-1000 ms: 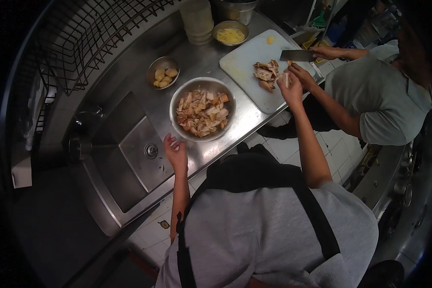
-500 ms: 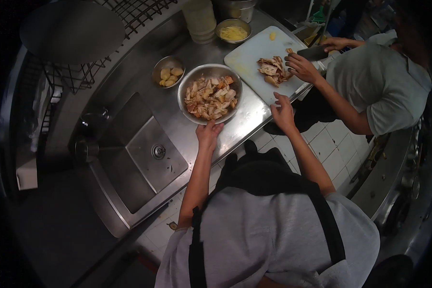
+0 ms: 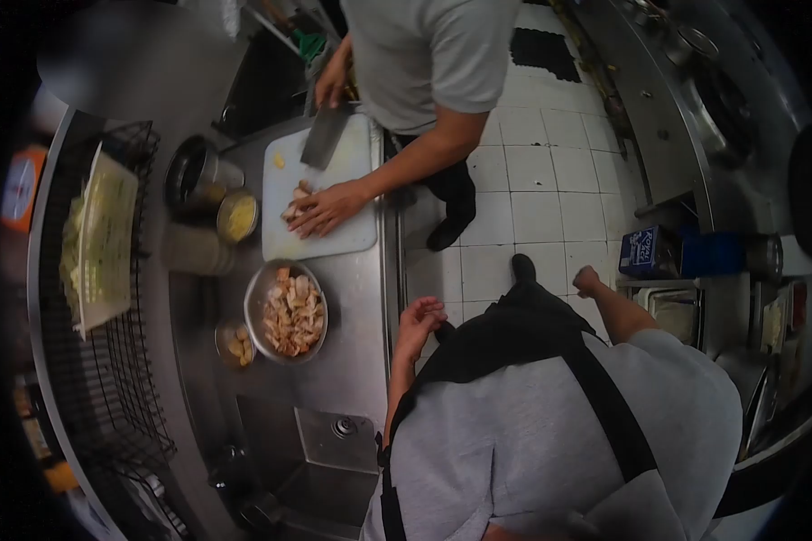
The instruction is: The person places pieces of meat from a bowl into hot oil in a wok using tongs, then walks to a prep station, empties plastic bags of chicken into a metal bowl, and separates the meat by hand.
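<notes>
My left hand (image 3: 421,320) hangs beside the counter's front edge, holding nothing, its fingers loosely bent and a little apart. Out over the floor to the right, my right hand (image 3: 586,281) is closed with nothing visible in it. Nearest my left hand on the counter stands a metal bowl (image 3: 254,335) of cut cooked meat pieces (image 3: 290,316). A co-worker's hand (image 3: 329,209) presses meat (image 3: 299,192) on a white cutting board (image 3: 284,243). The co-worker's other hand (image 3: 332,81) grips a cleaver (image 3: 325,140).
Small bowls of yellow shreds (image 3: 240,216) and of pale yellowish lumps (image 3: 237,345) stand near the meat bowl. A sink (image 3: 338,451) is set in the counter (image 3: 356,361). Behind me are white floor tiles (image 3: 541,171), a blue box (image 3: 648,251) and a second counter (image 3: 668,153).
My left hand has come away from the meat bowl, and my right hand has moved away from the cutting board and closed. The view has turned right; the co-worker's cleaver is now over the board.
</notes>
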Available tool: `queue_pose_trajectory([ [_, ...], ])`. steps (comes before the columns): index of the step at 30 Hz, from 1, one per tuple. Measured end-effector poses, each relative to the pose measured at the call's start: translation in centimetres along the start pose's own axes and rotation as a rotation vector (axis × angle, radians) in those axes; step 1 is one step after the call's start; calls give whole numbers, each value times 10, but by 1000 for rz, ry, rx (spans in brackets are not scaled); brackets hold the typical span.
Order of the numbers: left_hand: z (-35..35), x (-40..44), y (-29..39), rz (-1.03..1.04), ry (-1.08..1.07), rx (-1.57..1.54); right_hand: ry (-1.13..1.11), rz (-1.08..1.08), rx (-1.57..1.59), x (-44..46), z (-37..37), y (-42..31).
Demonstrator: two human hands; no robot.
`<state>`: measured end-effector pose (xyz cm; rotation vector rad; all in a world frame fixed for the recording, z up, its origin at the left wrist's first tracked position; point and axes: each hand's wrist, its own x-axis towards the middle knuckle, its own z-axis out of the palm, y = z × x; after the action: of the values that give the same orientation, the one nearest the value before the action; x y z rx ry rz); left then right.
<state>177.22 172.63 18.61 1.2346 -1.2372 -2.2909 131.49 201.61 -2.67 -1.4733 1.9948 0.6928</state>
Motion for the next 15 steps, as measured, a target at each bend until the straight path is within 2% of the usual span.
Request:
queue_pose_trajectory([
  [2,22,23,5,10,-48,112,145,-45,309,-6,113,62],
  [4,35,58,6,-13,-19,237,165,68,880,-51,123,80],
  [6,42,97,-6,-31,63,422,13,666,1488,-90,74,79],
  [7,40,123,-19,-26,101,507,181,183,1193,-79,133,111],
  [8,19,160,-53,9,124,632,54,719,1546,-87,88,110],
  [9,8,180,-78,32,151,760,106,687,1570,-74,110,128],
  [11,41,191,-84,-171,336,957,108,580,1668,-55,112,162],
  [12,61,192,-87,-184,338,950,85,570,1695,-45,105,178],
  [14,100,193,-88,-397,267,432,188,660,1696,-40,47,200],
  [15,116,196,-90,-406,271,423,153,620,1655,-28,31,220],
])
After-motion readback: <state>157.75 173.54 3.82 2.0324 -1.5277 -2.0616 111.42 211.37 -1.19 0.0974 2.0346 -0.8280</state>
